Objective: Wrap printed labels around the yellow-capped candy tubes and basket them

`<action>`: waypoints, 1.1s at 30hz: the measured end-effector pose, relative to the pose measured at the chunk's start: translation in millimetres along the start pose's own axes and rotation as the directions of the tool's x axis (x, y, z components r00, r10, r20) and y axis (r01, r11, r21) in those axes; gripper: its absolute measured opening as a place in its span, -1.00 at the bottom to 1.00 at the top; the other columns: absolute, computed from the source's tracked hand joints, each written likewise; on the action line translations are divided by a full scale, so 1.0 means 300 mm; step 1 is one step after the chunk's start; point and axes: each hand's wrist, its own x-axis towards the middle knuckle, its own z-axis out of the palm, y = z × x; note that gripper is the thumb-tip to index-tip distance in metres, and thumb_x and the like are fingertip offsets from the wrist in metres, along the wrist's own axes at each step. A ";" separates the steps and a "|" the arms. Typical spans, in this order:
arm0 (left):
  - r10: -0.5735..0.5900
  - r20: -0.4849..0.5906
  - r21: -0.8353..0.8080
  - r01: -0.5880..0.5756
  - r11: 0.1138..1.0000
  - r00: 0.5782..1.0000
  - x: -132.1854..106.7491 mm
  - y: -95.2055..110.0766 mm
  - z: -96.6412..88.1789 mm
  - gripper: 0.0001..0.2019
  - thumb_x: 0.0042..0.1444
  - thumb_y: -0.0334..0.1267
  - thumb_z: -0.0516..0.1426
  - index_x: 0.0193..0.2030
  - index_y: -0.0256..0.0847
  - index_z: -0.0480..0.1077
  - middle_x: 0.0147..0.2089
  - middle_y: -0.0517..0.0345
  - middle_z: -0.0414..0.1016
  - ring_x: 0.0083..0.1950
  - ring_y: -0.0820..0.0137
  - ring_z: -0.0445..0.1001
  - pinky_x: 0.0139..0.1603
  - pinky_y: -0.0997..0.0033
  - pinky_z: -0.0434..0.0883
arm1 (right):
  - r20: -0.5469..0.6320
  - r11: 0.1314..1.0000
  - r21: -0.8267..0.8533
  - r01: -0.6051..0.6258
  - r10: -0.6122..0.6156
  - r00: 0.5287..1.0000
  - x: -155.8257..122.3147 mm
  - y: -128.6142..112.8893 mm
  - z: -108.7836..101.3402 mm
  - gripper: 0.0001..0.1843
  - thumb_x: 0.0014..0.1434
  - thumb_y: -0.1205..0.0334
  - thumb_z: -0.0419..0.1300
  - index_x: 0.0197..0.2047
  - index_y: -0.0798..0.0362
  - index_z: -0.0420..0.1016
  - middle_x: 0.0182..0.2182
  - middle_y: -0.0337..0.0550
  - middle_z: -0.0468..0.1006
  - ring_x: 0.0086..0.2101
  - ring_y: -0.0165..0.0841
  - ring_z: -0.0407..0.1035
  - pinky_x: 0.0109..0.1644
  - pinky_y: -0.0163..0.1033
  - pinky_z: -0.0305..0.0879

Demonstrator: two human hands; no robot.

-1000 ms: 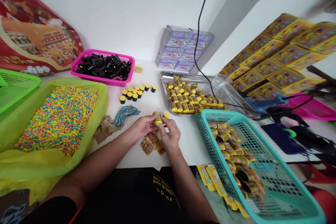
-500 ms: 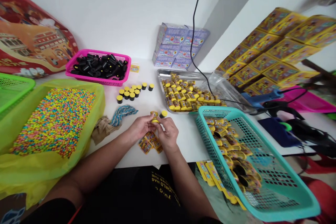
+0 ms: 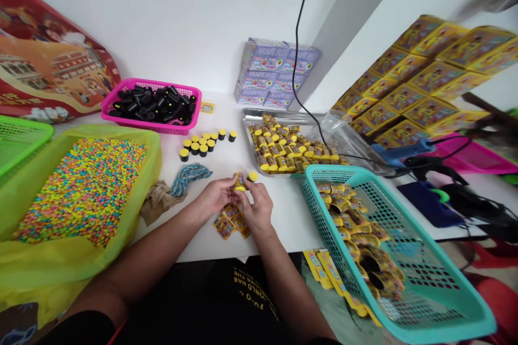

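Note:
Both my hands meet at the table's front middle around one small yellow-capped canister [image 3: 239, 181] with a printed label. My left hand [image 3: 218, 195] pinches it from the left, and my right hand [image 3: 257, 206] closes on it from the right. A second yellow-capped canister [image 3: 253, 176] stands on the table just beyond my right fingers. Several loose printed labels [image 3: 230, 219] lie under my hands. A cluster of black canisters with yellow caps [image 3: 205, 143] stands further back.
A yellow-lined bin of coloured candy beads [image 3: 83, 188] is at left, a pink basket of black canisters [image 3: 151, 103] behind it. A metal tray of labelled canisters [image 3: 291, 152] and a teal basket [image 3: 404, 259] sit at right. A glue gun [image 3: 407, 152], its cable and stacked yellow boxes [image 3: 429, 86] lie far right.
The view has shifted slightly. My hands stay together on the same canister, turning it a little between the fingers; nothing was set down or picked up.

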 end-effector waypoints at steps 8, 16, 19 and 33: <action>0.022 -0.023 0.066 -0.020 0.998 0.999 0.010 0.001 -0.009 -0.84 0.09 -0.26 0.25 -0.32 -0.36 0.50 -0.41 0.05 0.51 -0.44 0.45 0.46 -0.33 0.44 0.44 | 0.068 0.999 -0.001 0.040 -0.040 0.997 0.001 0.009 0.014 -0.67 0.28 0.21 0.13 0.10 -0.01 0.49 -0.25 -0.03 0.56 -0.24 -0.23 0.41 -0.13 -0.06 0.45; -0.002 -0.052 0.048 0.005 0.999 0.999 -0.001 -0.037 0.002 -0.83 0.07 -0.26 0.28 -0.35 -0.37 0.47 -0.45 0.08 0.48 -0.44 0.46 0.45 -0.33 0.47 0.42 | 0.032 0.998 0.018 0.056 -0.057 0.998 -0.015 0.019 0.007 -0.75 0.29 0.27 0.10 -0.04 -0.02 0.55 -0.38 -0.09 0.54 -0.33 -0.27 0.39 -0.21 -0.10 0.40; -0.009 -0.049 0.050 0.012 0.999 0.999 -0.002 -0.033 0.003 -0.84 0.08 -0.28 0.26 -0.35 -0.36 0.46 -0.45 0.08 0.48 -0.45 0.46 0.46 -0.33 0.46 0.43 | 0.035 0.997 -0.038 0.071 -0.070 0.997 -0.016 0.021 0.002 -0.78 0.28 0.27 0.12 -0.07 -0.02 0.56 -0.41 -0.12 0.53 -0.35 -0.29 0.38 -0.22 -0.12 0.38; 0.009 -0.125 0.033 -0.005 0.999 0.992 -0.009 -0.011 0.016 -0.89 0.09 -0.33 0.25 -0.38 -0.36 0.47 -0.48 0.10 0.48 -0.50 0.48 0.43 -0.39 0.49 0.39 | -0.036 0.991 0.083 0.109 -0.106 0.994 -0.004 0.012 0.015 -0.68 0.26 0.29 0.17 0.09 0.00 0.46 -0.28 -0.08 0.59 -0.29 -0.27 0.42 -0.18 -0.10 0.44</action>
